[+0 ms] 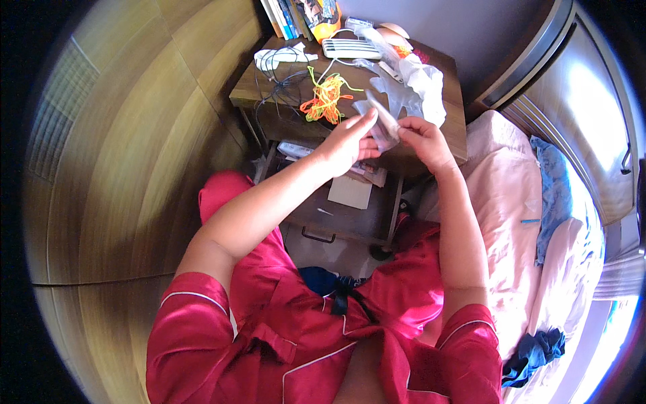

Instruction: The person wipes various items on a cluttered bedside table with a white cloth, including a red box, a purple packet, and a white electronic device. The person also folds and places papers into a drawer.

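Between my two hands, above the front edge of a dark wooden bedside table, is a clear plastic bag with a slim whitish item in or against it; which of the two I cannot tell. My left hand holds the bag's left side, thumb up. The fingertips of my right hand pinch the lower right end of the bag and item. Behind them on the tabletop lie a tangle of orange and yellow cord, a thin black cable and crumpled clear plastic.
Below my hands an open drawer holds a pale card and a white box. At the table's back are books and a white multi-slot device. A bed with pink bedding stands right, a wooden panel left.
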The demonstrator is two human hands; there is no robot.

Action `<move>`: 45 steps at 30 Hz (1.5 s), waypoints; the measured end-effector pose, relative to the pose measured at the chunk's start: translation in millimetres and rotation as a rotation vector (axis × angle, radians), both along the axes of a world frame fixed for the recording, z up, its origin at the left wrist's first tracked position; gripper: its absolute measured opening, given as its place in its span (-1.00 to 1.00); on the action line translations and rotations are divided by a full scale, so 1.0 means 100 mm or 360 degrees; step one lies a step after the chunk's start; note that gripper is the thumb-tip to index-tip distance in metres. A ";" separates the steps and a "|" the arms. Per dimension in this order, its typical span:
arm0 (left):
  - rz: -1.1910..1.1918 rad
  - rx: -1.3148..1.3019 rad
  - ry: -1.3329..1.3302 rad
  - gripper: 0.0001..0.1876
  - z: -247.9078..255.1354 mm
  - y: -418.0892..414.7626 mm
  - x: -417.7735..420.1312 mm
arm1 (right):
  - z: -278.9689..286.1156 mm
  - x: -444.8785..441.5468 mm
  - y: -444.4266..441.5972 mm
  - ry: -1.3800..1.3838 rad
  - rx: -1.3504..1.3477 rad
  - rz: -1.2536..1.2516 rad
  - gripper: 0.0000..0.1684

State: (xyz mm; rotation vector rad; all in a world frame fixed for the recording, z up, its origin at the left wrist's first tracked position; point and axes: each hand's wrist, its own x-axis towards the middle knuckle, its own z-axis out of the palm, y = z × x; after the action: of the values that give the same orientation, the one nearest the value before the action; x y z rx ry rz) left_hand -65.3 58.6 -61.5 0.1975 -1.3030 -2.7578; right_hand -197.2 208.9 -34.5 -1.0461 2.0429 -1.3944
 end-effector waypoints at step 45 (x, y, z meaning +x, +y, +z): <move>-0.0145 -0.1756 -0.1268 -0.72 -3.72 0.95 -1.17 | 0.33 0.18 0.45 0.0640 0.0052 -0.0294 -0.63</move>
State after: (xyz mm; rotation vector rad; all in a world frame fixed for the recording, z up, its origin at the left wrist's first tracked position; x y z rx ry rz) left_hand -182.6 153.6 -433.8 1.1737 -2.7725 -1.5798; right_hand -179.4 254.3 -1.5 -1.2292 2.4959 -1.3128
